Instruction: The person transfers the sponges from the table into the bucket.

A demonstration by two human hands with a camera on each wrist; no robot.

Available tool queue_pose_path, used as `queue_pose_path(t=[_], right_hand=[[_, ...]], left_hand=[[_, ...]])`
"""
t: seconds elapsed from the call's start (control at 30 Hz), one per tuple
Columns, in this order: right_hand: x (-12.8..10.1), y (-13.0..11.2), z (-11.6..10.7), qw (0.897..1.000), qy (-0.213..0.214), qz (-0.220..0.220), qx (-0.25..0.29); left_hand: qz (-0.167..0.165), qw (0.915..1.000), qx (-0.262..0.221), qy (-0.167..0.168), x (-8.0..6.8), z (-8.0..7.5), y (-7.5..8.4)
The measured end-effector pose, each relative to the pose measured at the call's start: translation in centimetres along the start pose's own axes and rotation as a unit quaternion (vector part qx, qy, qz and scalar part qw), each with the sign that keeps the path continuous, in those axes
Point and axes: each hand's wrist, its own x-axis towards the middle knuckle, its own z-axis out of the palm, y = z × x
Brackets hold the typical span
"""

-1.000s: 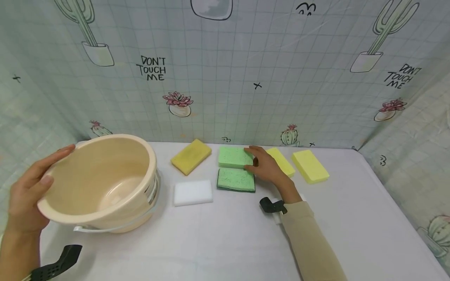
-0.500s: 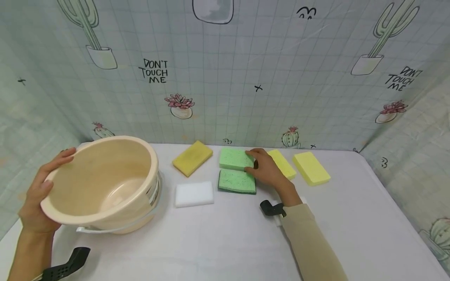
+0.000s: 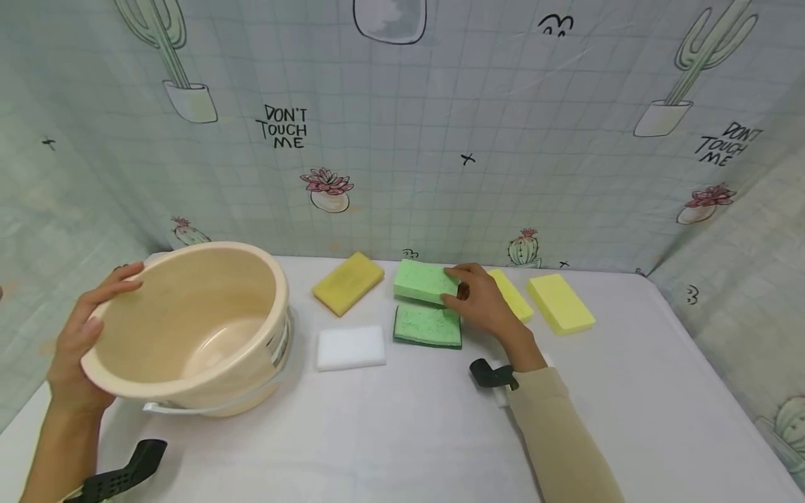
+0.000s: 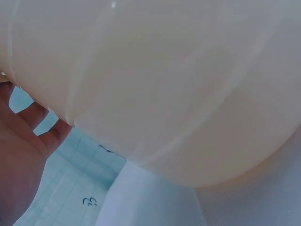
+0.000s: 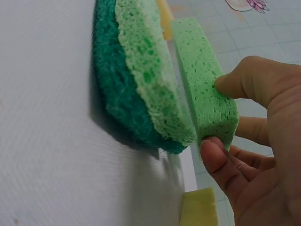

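1. Half a second ago the far green sponge sat more squarely in my head view; now it tilts, its left end raised and a dark strip showing under its near edge.
2. On my feed the person's right hand, just right of centre, pinches that sponge's right end between thumb and fingers. I cannot tell whether the sponge is wholly off the table.
3. Just below it, near the middle of the frame, I see the near green sponge lying flat, its dark green layer underneath, as my right wrist view confirms.
4. At the left of the frame, the left hand grips the rim of the cream bucket, fingers hooked over the edge.
5. I see the bucket's mouth facing up toward the head camera, its pale handle slung low across the near side.
6. Right of the bucket lie a white sponge and, above it, a mustard sponge.
7. Toward centre right I have two pale yellow sponges, one partly hidden by the right hand.
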Motion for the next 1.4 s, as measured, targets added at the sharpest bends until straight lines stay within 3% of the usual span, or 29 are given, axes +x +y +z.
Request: queue_pose_path(t=[0.27, 0.57, 0.87, 1.1, 1.4], right_hand=[[-0.2, -1.4, -1.0, 0.999, 0.027, -0.035, 0.022], [-0.6, -5.3, -2.0, 0.994, 0.049, -0.097, 0.028], [-1.2, -8.8, -1.7, 0.987, 0.047, -0.152, 0.040], [-0.3, -12.5, -1.5, 0.978, 0.039, -0.199, 0.056], [1.3, -17.1, -0.5, 0.971, 0.007, -0.222, 0.093]], left_hand=[[0.006, 0.9999, -0.006, 0.005, 0.0, 0.1, -0.1], [0.013, 0.9993, -0.036, -0.002, 0.4, 0.3, -0.2], [0.019, 0.9992, -0.034, 0.008, 0.1, 0.4, -0.3], [0.018, 0.9991, -0.036, 0.009, 0.0, 0.3, -0.4], [0.018, 0.9984, -0.054, 0.002, 0.0, 0.4, -0.4]])
